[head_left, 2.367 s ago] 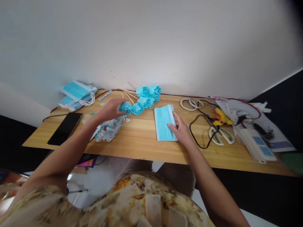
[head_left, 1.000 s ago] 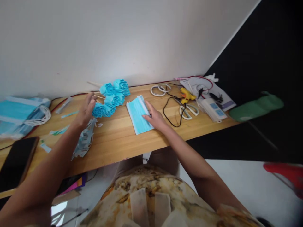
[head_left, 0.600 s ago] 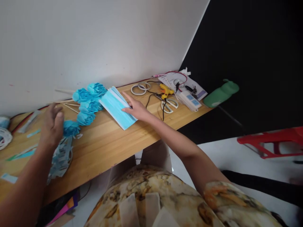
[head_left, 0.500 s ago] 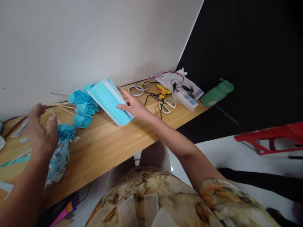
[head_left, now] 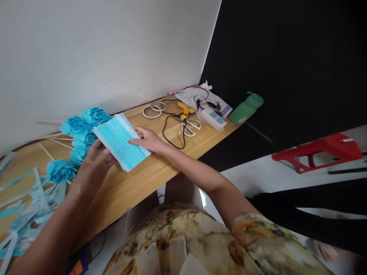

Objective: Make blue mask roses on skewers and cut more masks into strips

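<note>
A stack of light-blue face masks is held above the wooden table, slanted, with its layered edges showing. My right hand grips its right edge, thumb on top and fingers underneath. At the opposite side, my left hand closes on the lower left edge; some of its fingers are hidden behind the masks. Just left of the stack lie several blue crafted flowers on thin wooden sticks. One blue flower rests nearer my left forearm, beside a heap of blue and white scraps.
On the table, toward the right, are tape rolls, a yellow glue gun, scissors, a power strip and a green bottle. A red stool stands on the floor, near another person's dark-clothed leg.
My left hand has moved right from above the scraps to the masks and taken hold of their left side. The stack has tilted and come slightly lower. The view has shifted.
</note>
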`<state>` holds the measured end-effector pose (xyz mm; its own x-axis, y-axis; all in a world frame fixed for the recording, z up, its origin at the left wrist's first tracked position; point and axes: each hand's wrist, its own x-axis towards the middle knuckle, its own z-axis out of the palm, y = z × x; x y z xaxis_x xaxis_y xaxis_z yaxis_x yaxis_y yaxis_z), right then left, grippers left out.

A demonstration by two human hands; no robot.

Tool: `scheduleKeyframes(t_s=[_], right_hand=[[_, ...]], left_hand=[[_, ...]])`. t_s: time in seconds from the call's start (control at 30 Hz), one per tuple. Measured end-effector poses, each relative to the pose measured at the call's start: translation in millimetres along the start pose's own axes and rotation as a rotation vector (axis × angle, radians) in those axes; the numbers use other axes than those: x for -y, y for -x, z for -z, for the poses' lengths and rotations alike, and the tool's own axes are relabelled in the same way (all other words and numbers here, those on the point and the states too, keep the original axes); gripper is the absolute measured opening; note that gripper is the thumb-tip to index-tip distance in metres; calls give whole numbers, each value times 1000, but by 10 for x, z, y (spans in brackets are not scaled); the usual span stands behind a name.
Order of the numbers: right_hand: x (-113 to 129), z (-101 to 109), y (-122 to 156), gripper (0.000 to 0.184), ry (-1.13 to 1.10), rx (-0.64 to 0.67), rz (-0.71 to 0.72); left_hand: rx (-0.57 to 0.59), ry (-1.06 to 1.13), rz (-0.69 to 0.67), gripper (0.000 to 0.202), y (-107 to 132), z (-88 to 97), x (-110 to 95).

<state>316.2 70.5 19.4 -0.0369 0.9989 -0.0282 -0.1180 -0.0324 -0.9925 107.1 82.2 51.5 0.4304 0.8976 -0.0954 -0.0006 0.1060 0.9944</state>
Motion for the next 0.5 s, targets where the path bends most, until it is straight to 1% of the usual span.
scheduleKeyframes(t_s=[0.07, 0.13, 0.2, 0.33, 0.43, 0.47, 0.5], right_hand=[[14, -9, 33, 44, 4, 8, 4], [49, -23, 83, 47, 3, 26, -11], [75, -21, 130, 49, 5, 43, -38], [49, 44, 140, 43, 64, 36, -70], [19, 85, 95, 23, 161, 59, -70], [18, 88, 84, 19, 208, 65, -66], [23, 86, 78, 20, 247, 67, -63]], left_hand=[[-105, 17, 23, 79, -54, -13, 36], [-171, 22, 56, 78, -102, -10, 76], [-167, -13, 42, 78, -133, 10, 124], [-84, -94, -83, 82, -142, 82, 237], [-33, -136, -96, 80, -142, 152, 320], [-30, -154, -95, 80, -146, 179, 346], [-28, -171, -98, 80, -151, 206, 369]])
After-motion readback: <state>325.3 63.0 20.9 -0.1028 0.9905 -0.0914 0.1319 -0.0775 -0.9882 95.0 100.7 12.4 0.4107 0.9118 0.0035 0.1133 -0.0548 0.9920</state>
